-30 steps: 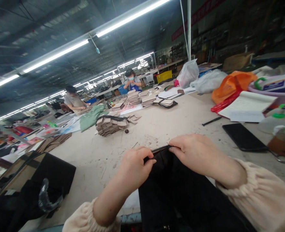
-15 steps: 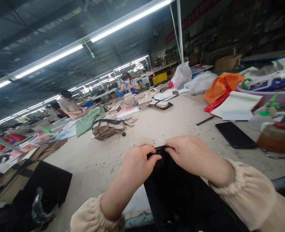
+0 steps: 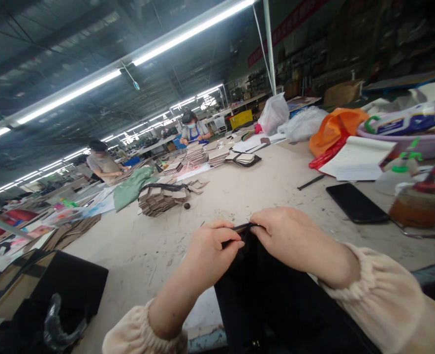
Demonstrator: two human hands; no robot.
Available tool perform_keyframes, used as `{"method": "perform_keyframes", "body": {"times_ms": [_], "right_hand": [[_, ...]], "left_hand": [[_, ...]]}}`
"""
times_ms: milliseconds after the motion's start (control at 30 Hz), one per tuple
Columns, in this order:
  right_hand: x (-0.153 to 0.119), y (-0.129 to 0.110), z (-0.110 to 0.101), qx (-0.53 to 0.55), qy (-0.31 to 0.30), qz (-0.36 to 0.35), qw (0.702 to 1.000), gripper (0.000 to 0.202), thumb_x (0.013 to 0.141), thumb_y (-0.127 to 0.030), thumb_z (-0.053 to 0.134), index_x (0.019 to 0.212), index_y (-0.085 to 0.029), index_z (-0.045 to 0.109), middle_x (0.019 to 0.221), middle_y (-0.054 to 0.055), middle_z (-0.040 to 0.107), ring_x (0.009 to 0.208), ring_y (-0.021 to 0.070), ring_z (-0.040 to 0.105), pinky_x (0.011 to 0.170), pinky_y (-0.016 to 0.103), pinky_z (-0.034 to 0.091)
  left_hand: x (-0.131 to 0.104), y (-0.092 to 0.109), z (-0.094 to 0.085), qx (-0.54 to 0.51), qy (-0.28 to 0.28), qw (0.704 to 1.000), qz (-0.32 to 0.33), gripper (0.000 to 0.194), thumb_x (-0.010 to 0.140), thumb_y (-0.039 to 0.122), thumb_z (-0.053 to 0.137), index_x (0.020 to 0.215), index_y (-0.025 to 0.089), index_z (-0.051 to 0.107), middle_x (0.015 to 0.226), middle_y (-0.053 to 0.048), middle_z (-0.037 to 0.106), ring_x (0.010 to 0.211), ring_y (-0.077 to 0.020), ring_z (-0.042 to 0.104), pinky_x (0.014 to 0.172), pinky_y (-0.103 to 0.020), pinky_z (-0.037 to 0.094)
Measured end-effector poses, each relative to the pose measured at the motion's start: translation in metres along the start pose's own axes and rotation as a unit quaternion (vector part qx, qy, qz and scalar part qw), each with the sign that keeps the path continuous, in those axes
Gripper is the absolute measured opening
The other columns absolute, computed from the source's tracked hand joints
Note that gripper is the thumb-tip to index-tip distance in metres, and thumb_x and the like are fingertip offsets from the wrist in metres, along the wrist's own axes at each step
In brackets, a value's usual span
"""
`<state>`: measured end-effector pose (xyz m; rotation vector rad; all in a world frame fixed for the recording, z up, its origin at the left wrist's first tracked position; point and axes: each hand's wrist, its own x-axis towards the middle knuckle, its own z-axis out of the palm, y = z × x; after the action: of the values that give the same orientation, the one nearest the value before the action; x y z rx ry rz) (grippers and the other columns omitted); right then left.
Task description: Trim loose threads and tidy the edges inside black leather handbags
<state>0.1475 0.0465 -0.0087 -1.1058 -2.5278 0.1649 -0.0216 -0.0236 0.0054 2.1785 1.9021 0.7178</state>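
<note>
A large black piece (image 3: 272, 300), which looks like a bag or cloth panel, hangs from both hands over the table's front edge. My left hand (image 3: 213, 250) pinches its top edge between thumb and fingers. Close beside it, my right hand (image 3: 287, 233) grips the same edge, thumb underneath and fingers folded on top. Between the hands a short stretch of dark rim shows. The lower part of the black piece runs out of view, and a small shiny metal spot shows near the bottom.
Stacks of brown pieces (image 3: 158, 199) lie ahead on the table (image 3: 235, 191). At right are a black phone (image 3: 357, 202), an amber bottle (image 3: 417, 206), a notepad (image 3: 357, 155) and a purple basin (image 3: 390, 142). A black box (image 3: 73, 275) stands at left. Two people work farther back.
Both hands keep their hold on the black piece's edge, with only a slight shift of the left fingers. The view has moved slightly. The far co-worker's hands have come lower.
</note>
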Motion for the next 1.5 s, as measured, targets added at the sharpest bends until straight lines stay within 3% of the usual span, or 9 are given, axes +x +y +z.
{"method": "perform_keyframes", "body": {"times_ms": [167, 367, 600, 867, 1233, 1500], "right_hand": [[0.001, 0.0, -0.001, 0.012, 0.001, -0.008, 1.0, 0.022, 0.086, -0.027, 0.043, 0.072, -0.025, 0.059, 0.071, 0.0, 0.066, 0.067, 0.0164, 0.059, 0.058, 0.029, 0.029], [0.003, -0.002, 0.003, 0.018, 0.0, -0.019, 1.0, 0.021, 0.085, -0.027, 0.043, 0.074, -0.023, 0.061, 0.072, 0.002, 0.067, 0.069, 0.0173, 0.061, 0.059, 0.028, 0.032], [0.004, -0.006, 0.0, 0.017, -0.017, -0.014, 1.0, 0.027, 0.086, -0.029, 0.041, 0.081, -0.022, 0.066, 0.083, 0.006, 0.069, 0.081, 0.0199, 0.063, 0.068, 0.029, 0.039], [0.003, -0.005, -0.007, 0.03, -0.036, 0.015, 0.999, 0.031, 0.086, -0.033, 0.042, 0.091, -0.022, 0.07, 0.091, 0.009, 0.069, 0.088, 0.0202, 0.063, 0.07, 0.027, 0.042], [0.001, -0.002, -0.007, 0.043, -0.031, 0.014, 0.998, 0.031, 0.085, -0.032, 0.042, 0.093, -0.022, 0.07, 0.093, 0.01, 0.07, 0.089, 0.02, 0.063, 0.072, 0.028, 0.043], [0.001, -0.005, -0.009, 0.034, -0.039, 0.019, 0.998, 0.03, 0.085, -0.033, 0.043, 0.094, -0.022, 0.07, 0.095, 0.009, 0.07, 0.092, 0.0188, 0.062, 0.074, 0.026, 0.042]], "left_hand": [[0.0, -0.004, 0.003, -0.007, 0.034, 0.999, 0.009, 0.012, 0.078, 0.017, 0.06, 0.078, 0.021, 0.071, 0.086, -0.001, 0.07, 0.079, -0.0143, 0.063, 0.075, -0.025, 0.048], [0.002, -0.005, 0.001, -0.005, 0.033, 0.999, -0.005, 0.013, 0.074, 0.03, 0.069, 0.081, 0.02, 0.072, 0.086, -0.002, 0.07, 0.079, -0.015, 0.063, 0.074, -0.026, 0.048], [0.007, -0.007, -0.001, 0.022, 0.017, 0.998, 0.051, 0.009, 0.078, 0.02, 0.061, 0.076, 0.019, 0.07, 0.082, -0.001, 0.068, 0.076, -0.0135, 0.062, 0.073, -0.025, 0.047], [0.01, -0.004, 0.002, 0.052, 0.043, 0.998, 0.006, 0.008, 0.075, 0.022, 0.063, 0.07, 0.017, 0.068, 0.078, -0.002, 0.07, 0.075, -0.0151, 0.064, 0.074, -0.027, 0.048], [0.008, 0.002, 0.0, 0.085, 0.02, 0.995, 0.039, 0.011, 0.079, 0.021, 0.059, 0.077, 0.02, 0.07, 0.081, -0.002, 0.07, 0.078, -0.0141, 0.061, 0.076, -0.025, 0.045], [0.006, -0.005, 0.004, 0.045, 0.066, 0.997, 0.001, 0.009, 0.076, 0.025, 0.061, 0.076, 0.019, 0.069, 0.075, 0.0, 0.07, 0.072, -0.0133, 0.062, 0.071, -0.025, 0.046]]}}
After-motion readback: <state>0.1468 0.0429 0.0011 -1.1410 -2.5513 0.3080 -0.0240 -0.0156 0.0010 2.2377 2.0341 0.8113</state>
